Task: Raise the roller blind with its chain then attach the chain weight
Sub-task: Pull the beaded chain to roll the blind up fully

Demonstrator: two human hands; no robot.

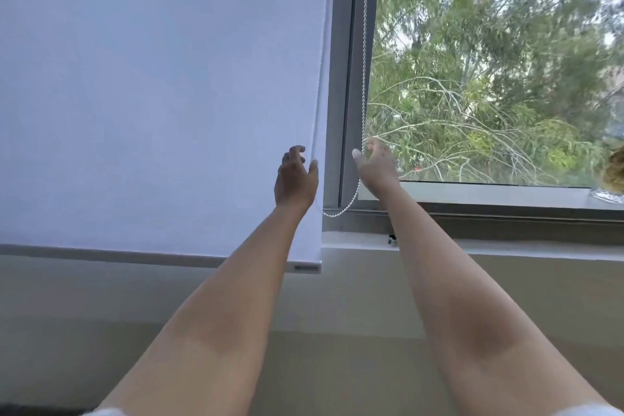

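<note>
A: What surrounds the roller blind [152, 94]?

B: A grey window frame [347, 78] stands just beside the blind's right edge, and beyond it clear glass shows green trees [489, 61]. A white sill [506, 248] runs under the frame, with a beige wall [337, 307] below. A small dark fitting [391, 239] sits on the sill near the frame's lower corner; what it is cannot be told.

A: And the blind itself?

B: It hangs flat over the left pane, its bottom rail [152, 255] lying level, just below the sill line. The bead chain [364, 61] runs upright along the frame, long axis vertical, then loops down and leftward toward the blind's right edge.

A: The hands?

B: The right hand [376, 167] is closed round the right strand of the chain, thumb and fingers pinching it. The left hand [295, 177] is at the blind's right edge, fingers curled; its thumb touches the thin left strand there, but whether it grips that strand cannot be told. Nothing blocks either arm.
</note>
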